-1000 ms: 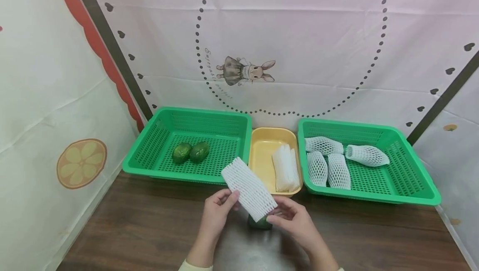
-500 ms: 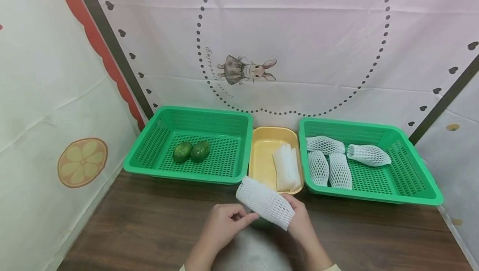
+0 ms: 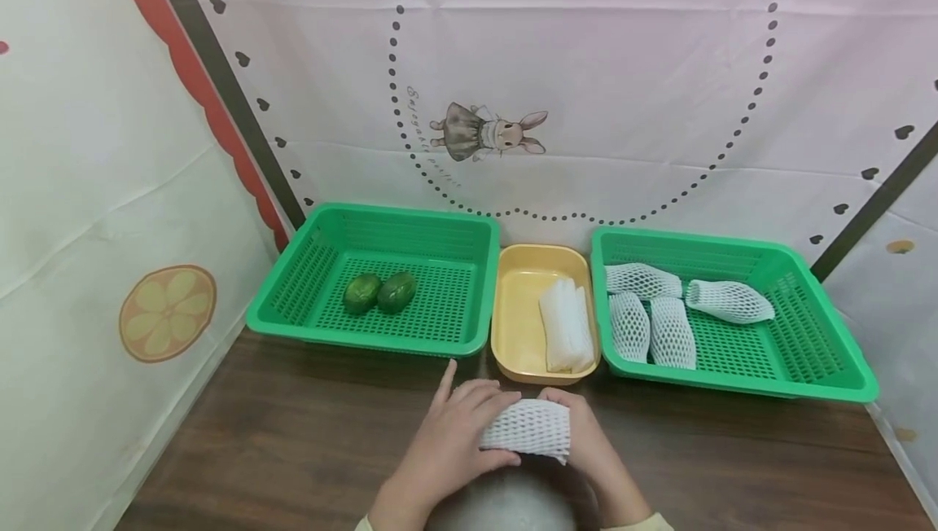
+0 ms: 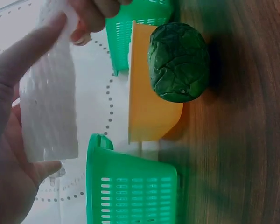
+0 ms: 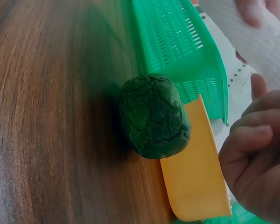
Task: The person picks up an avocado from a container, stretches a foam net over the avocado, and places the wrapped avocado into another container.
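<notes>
My left hand (image 3: 462, 437) holds a white foam net sleeve (image 3: 529, 427) between thumb and fingers at its left end. At the sleeve's right end my right hand (image 3: 589, 437) grips it, with some fingers hidden by the mesh. The left wrist view shows the sleeve (image 4: 49, 107) as a flattish tube along the left hand's thumb. Below the hands a dark green oval fruit (image 5: 154, 116) in wrinkled film stands on the table, touched by neither hand. In the head view the hands and sleeve hide this fruit.
A left green basket (image 3: 366, 345) contains two green fruits (image 3: 379, 293). The yellow tray (image 3: 522, 327) in the middle bears a stack of white sleeves (image 3: 566, 326). Several net-wrapped fruits (image 3: 672, 331) lie in the right green basket (image 3: 747, 388). A wooden table (image 3: 308, 417) spreads in front.
The sleeve has turned from a steep slant to nearly level and moved right and down. My left hand has shifted from the sleeve's near side to around its left end.
</notes>
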{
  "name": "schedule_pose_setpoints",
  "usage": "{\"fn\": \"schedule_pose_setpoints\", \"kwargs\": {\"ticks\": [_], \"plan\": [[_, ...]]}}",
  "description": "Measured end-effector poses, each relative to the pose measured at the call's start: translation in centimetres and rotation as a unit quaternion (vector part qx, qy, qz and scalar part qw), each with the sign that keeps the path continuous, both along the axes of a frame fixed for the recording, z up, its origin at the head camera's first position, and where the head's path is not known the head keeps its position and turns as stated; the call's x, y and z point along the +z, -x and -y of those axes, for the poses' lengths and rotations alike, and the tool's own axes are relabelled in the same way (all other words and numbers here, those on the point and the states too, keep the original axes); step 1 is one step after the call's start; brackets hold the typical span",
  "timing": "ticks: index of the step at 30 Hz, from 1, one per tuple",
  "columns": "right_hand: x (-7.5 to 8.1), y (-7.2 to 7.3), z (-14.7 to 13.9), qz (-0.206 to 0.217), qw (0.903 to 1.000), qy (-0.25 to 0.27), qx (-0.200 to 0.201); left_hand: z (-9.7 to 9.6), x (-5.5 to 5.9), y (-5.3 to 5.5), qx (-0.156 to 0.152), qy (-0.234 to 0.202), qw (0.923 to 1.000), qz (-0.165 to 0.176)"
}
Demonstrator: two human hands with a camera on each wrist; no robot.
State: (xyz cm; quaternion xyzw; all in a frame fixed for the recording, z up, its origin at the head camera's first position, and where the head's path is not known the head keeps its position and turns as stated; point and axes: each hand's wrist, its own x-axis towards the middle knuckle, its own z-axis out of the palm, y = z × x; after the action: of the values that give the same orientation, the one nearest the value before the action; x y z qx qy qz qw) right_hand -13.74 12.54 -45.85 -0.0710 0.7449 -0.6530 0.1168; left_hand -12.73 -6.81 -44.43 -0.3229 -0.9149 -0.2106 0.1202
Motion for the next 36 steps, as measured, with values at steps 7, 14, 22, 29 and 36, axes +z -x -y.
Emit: {"fn": "schedule_pose_setpoints", "kwargs": {"ticks": [7, 14, 22, 29, 36], "plan": [[0.0, 0.3, 0.1, 0.011, 0.9991, -0.041, -0.01, 0.3, 0.0, 0.3, -0.002, -0.039, 0.9992, -0.009], [0.0, 0.6, -0.3, 0.046, 0.9935, -0.082, -0.064, 1.5, -0.2, 0.6, 0.031, -0.103, 0.9942, 0.0], [-0.1, 0.5, -1.2, 0.011, 0.9971, -0.034, -0.067, 2.7, -1.0, 1.0, 0.061, -0.155, 0.9857, -0.021], [-2.4, 0.9, -2.1, -0.099, 0.9862, -0.133, 0.005, 4.0, -2.1, 1.0, 0.121, -0.171, 0.9778, 0.001], [-4.2, 1.1, -1.0, -0.095, 0.9847, -0.139, 0.045, 4.4, -2.9, 1.0, 0.148, -0.172, 0.9734, 0.032]]}}
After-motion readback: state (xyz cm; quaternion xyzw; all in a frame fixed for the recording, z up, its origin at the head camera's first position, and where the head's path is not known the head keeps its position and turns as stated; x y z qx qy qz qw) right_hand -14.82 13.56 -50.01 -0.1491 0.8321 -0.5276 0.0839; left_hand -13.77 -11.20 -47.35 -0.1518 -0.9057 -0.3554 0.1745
